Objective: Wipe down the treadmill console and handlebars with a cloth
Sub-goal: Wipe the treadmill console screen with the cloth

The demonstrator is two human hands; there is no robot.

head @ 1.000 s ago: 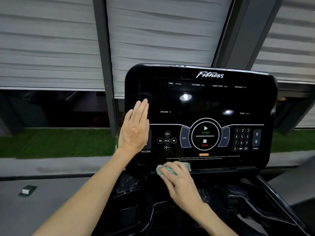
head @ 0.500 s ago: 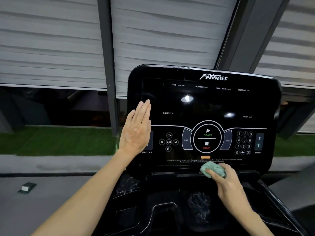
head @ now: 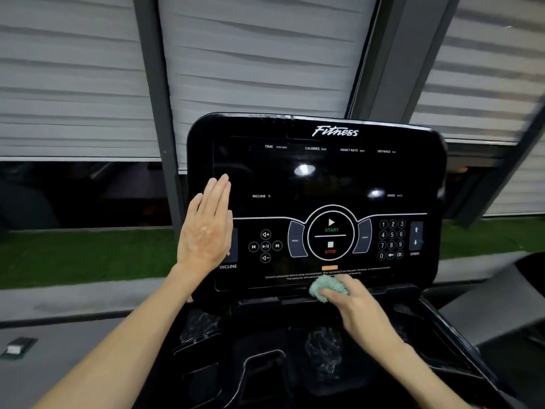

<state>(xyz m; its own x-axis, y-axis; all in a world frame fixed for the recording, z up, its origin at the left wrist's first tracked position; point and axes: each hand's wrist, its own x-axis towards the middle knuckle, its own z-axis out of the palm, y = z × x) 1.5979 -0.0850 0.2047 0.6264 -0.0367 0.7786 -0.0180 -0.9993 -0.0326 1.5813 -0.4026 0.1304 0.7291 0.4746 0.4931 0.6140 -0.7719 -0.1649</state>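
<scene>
Two hands worked the console [head: 318, 178]: left hand [head: 206, 228] lay flat, fingers straight; right hand [head: 358, 308] gripped the cloth [head: 324, 287] against its lower edge.

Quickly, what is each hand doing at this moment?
Left hand: open, fingers straight, flat against the console left edge.
Right hand: closed, gripping the green cloth at the console's bottom edge.

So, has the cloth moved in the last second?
Yes. The cloth moved right along the bottom of the console, from under the media buttons to under the STOP button.
</scene>
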